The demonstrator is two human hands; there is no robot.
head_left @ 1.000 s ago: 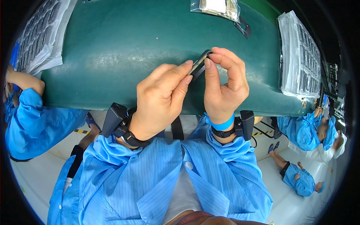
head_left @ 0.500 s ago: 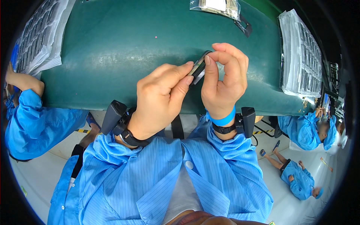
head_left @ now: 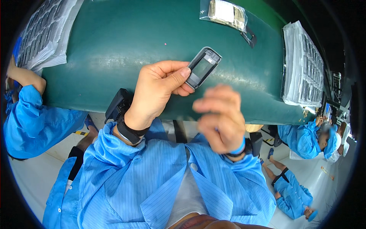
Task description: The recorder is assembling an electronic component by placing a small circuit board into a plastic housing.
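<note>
My left hand (head_left: 155, 84) grips a small dark grey plastic housing (head_left: 203, 68) by its lower left side, thumb on top and fingers underneath. The housing has rounded ends and a rectangular window, with its hollow inner side facing up. It is tilted above the green table mat. Lower and to the right, apart from the housing, my right hand (head_left: 221, 118) is smeared by motion. Its fingers look bent, but whether anything is between them cannot be made out.
A clear bag of flat parts (head_left: 227, 14) lies at the far side of the green mat (head_left: 126, 49), beside a black frame-like piece (head_left: 249, 38). Stacked trays stand left (head_left: 45, 30) and right (head_left: 303, 65). A co-worker's blue sleeve (head_left: 28, 101) is close on the left.
My right hand has let go of the housing and moved down toward me. My left hand has turned the housing from edge-on to show its hollow inside.
</note>
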